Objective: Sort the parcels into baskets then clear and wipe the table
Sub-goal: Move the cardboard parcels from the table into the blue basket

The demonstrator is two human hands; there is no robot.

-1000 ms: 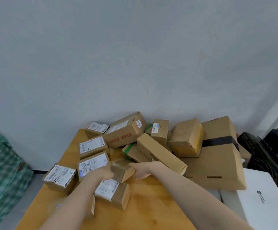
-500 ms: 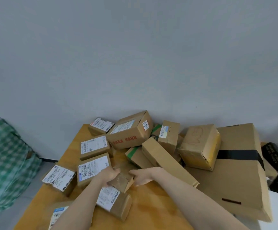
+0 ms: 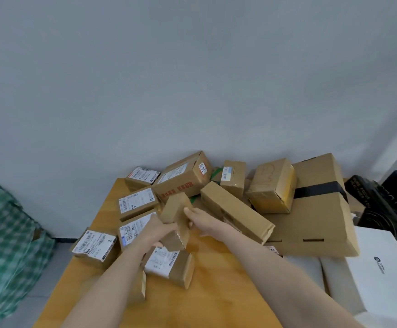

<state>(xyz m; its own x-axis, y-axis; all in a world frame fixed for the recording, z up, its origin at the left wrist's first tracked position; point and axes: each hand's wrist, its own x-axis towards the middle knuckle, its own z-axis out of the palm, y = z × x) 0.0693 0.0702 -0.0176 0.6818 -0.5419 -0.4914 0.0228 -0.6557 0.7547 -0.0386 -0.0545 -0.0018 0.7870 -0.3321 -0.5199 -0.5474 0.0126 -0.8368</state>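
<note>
Lifted off the wood since half a second ago, the small plain parcel (image 3: 175, 215) now tilts on end above the table (image 3: 216, 294). The left hand (image 3: 156, 229) curls round its near left side and the right hand (image 3: 202, 221) grips its right face, thumb on top. Just below it lies a labelled parcel (image 3: 169, 263), barcode up. To the left, another parcel's label bears a handwritten "2" (image 3: 94, 245). To the right lies a long carton (image 3: 235, 214). Farther off, a carton with red Chinese print (image 3: 183, 179) leans on the pile. A large box banded with black tape (image 3: 320, 209) lies at right. Beyond it a black box (image 3: 368, 200) reads "PURE FOCUS".
</note>
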